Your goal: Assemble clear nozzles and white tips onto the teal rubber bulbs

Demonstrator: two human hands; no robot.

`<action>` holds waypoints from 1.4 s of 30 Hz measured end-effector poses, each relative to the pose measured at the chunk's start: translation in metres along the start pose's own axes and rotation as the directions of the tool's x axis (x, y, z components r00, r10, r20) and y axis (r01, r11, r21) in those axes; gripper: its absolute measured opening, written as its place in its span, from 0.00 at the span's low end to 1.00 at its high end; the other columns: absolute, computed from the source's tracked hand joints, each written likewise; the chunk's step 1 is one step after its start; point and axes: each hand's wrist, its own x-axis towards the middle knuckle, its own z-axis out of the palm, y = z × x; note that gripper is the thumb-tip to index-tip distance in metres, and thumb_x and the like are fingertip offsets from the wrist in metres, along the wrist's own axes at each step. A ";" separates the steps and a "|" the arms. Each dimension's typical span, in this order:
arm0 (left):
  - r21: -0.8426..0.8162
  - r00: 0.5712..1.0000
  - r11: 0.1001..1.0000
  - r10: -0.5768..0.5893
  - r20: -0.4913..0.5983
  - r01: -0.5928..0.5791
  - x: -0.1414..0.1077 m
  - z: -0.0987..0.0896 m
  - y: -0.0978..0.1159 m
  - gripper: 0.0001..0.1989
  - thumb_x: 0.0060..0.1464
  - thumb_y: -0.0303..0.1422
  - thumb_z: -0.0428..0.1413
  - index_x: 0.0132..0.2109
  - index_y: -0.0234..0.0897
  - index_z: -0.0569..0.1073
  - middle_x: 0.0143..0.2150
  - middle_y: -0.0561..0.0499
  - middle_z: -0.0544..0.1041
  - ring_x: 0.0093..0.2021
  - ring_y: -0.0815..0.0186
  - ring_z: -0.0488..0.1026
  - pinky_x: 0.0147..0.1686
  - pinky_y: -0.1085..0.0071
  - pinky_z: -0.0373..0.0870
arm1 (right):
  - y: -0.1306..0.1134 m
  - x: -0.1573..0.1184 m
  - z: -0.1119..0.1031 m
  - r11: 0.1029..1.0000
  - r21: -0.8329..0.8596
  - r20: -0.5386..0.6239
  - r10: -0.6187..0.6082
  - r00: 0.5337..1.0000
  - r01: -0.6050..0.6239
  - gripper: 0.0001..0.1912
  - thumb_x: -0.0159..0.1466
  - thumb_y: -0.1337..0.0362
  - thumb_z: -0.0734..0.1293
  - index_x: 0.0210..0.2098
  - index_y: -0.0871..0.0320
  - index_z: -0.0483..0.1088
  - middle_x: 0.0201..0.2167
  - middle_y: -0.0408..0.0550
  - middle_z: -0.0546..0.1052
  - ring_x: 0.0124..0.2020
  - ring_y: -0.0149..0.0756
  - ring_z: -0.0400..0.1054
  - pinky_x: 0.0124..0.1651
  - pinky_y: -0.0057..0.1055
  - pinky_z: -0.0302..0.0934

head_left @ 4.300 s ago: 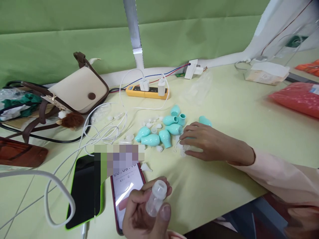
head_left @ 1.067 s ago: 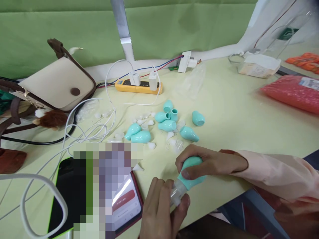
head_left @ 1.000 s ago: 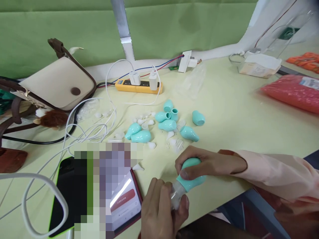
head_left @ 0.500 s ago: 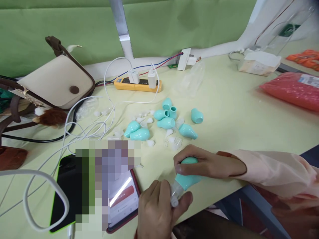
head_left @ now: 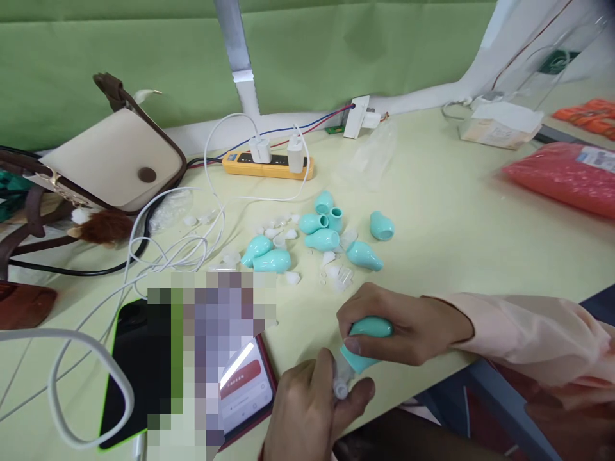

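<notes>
A turquoise squeeze bulb (head_left: 373,328) is gripped by my right hand (head_left: 391,323), with my fingers wrapped over its top and my thumb along its near side. A clear plastic nozzle (head_left: 342,378) sits at the mouth of the bulb and points down toward me. My left hand (head_left: 307,400) is closed around the nozzle, forefinger on one side and thumb on the other. Farther back on the table lie several more turquoise bulbs (head_left: 321,239), on their sides or propped together. Small clear and white plastic pieces (head_left: 291,278) are scattered among them.
On the left, a phone with a lit screen (head_left: 247,384), a black-screened device (head_left: 137,371) and tangled white cables (head_left: 168,250) lie near a cream bag (head_left: 113,157). A yellow power strip (head_left: 266,166) stands behind. To the right are a red package (head_left: 562,176) and a small box (head_left: 502,128).
My right hand has shifted slightly and pressed lower around the bulb, which has turned a little in my grip. My left hand stays on the nozzle, with only a small shift.
</notes>
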 end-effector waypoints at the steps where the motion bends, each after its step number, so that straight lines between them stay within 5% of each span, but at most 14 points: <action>1: 0.004 1.000 1.000 0.016 0.003 -0.016 0.000 -0.001 0.001 0.19 0.62 0.42 0.38 0.30 0.40 0.65 0.16 0.54 0.68 0.16 0.66 0.67 0.16 0.71 0.62 | 0.000 0.000 -0.001 1.000 0.021 -0.002 -0.001 1.000 0.001 0.13 0.63 0.63 0.56 0.22 0.59 0.55 0.17 0.39 0.58 0.19 0.24 0.51 0.23 0.22 0.50; 6: -0.005 0.995 0.998 0.068 0.068 -0.068 0.005 -0.009 0.003 0.18 0.62 0.42 0.37 0.31 0.40 0.63 0.16 0.56 0.68 0.15 0.69 0.67 0.15 0.75 0.62 | -0.002 -0.001 0.001 0.998 0.066 -0.015 0.005 1.000 -0.003 0.14 0.63 0.62 0.56 0.23 0.59 0.57 0.17 0.39 0.59 0.19 0.24 0.52 0.23 0.22 0.51; 14: 0.031 0.993 0.998 -0.050 0.104 0.047 0.008 -0.015 0.005 0.18 0.62 0.42 0.36 0.27 0.42 0.59 0.13 0.60 0.61 0.12 0.70 0.61 0.11 0.76 0.57 | -0.004 0.001 0.013 0.990 -0.107 -0.136 -0.111 0.984 0.097 0.10 0.62 0.64 0.56 0.25 0.59 0.57 0.19 0.41 0.59 0.20 0.26 0.51 0.24 0.24 0.49; 21: 0.045 0.995 0.998 -0.047 0.084 0.043 0.005 -0.014 0.006 0.22 0.61 0.46 0.35 0.29 0.41 0.65 0.17 0.55 0.69 0.15 0.67 0.66 0.14 0.74 0.61 | -0.002 0.004 0.010 0.976 -0.162 -0.014 -0.152 0.988 0.148 0.11 0.62 0.65 0.55 0.23 0.57 0.52 0.21 0.41 0.56 0.22 0.27 0.49 0.25 0.26 0.47; 26: -0.027 0.993 0.997 -0.068 0.092 0.071 0.009 -0.014 0.010 0.21 0.61 0.45 0.34 0.26 0.42 0.59 0.13 0.59 0.62 0.12 0.70 0.60 0.12 0.76 0.55 | -0.011 0.005 0.001 0.998 0.014 0.013 -0.068 0.998 0.068 0.10 0.64 0.65 0.56 0.27 0.61 0.59 0.21 0.42 0.62 0.23 0.26 0.54 0.27 0.23 0.51; 30: -0.141 0.986 0.976 -0.165 0.033 0.169 0.013 -0.014 0.011 0.17 0.59 0.48 0.39 0.30 0.42 0.57 0.16 0.61 0.64 0.11 0.72 0.56 0.11 0.75 0.51 | -0.019 0.003 -0.004 0.989 0.076 -0.094 0.135 0.986 -0.128 0.11 0.64 0.59 0.59 0.33 0.62 0.63 0.25 0.42 0.65 0.25 0.25 0.56 0.27 0.22 0.53; 34: -0.108 0.985 0.994 -0.053 -0.164 0.036 0.012 -0.011 0.006 0.17 0.59 0.47 0.40 0.30 0.41 0.58 0.17 0.59 0.59 0.14 0.71 0.54 0.14 0.74 0.50 | -0.021 0.002 -0.003 0.913 0.294 -0.040 0.308 0.950 -0.284 0.17 0.65 0.53 0.56 0.31 0.61 0.63 0.22 0.39 0.60 0.20 0.23 0.52 0.20 0.20 0.50; 38: -0.111 0.964 0.994 -0.035 -0.263 0.006 0.008 -0.011 0.004 0.21 0.63 0.40 0.32 0.24 0.39 0.53 0.17 0.56 0.56 0.18 0.70 0.55 0.17 0.71 0.46 | -0.024 0.001 0.001 0.927 0.324 -0.003 0.203 0.979 -0.191 0.13 0.63 0.57 0.60 0.37 0.63 0.63 0.25 0.41 0.63 0.23 0.23 0.55 0.23 0.20 0.53; 42: -0.144 0.962 0.989 -0.064 -0.264 0.026 0.008 -0.015 0.007 0.18 0.61 0.25 0.37 0.23 0.38 0.54 0.17 0.56 0.58 0.17 0.71 0.55 0.18 0.70 0.47 | -0.022 -0.001 0.006 0.976 0.204 0.020 0.079 0.997 -0.081 0.09 0.61 0.63 0.63 0.36 0.63 0.62 0.21 0.38 0.63 0.20 0.22 0.52 0.22 0.19 0.50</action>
